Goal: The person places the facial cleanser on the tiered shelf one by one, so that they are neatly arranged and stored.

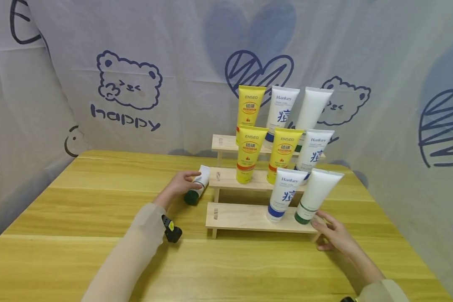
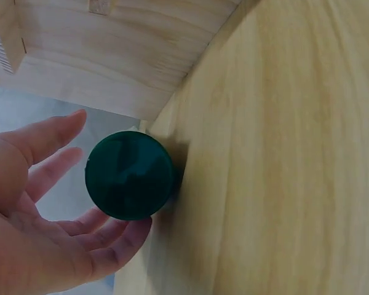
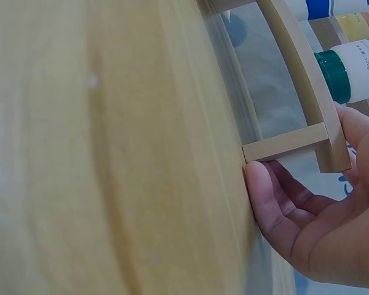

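Note:
A white tube with a green cap (image 1: pixel 197 187) lies on its side on the table, left of the wooden stepped rack (image 1: pixel 241 216). My left hand (image 1: pixel 181 183) reaches over it, thumb and fingers spread loosely around it. In the left wrist view the green cap (image 2: pixel 129 175) faces the camera and a fingertip meets its lower edge. At the rack's lower right end, my right hand (image 1: pixel 336 235) holds the corner. In the right wrist view its curled fingers (image 3: pixel 283 203) touch the foot of the rack's leg (image 3: pixel 286 141), with the thumb up by the shelf board.
Upright tubes stand on all three tiers: yellow ones (image 1: pixel 249 154), white ones with blue bands (image 1: pixel 285 193), and white ones with green caps (image 1: pixel 318 195). The bottom tier's left part is bare wood. A printed cloth (image 1: pixel 188 105) hangs behind the table (image 1: pixel 226 268).

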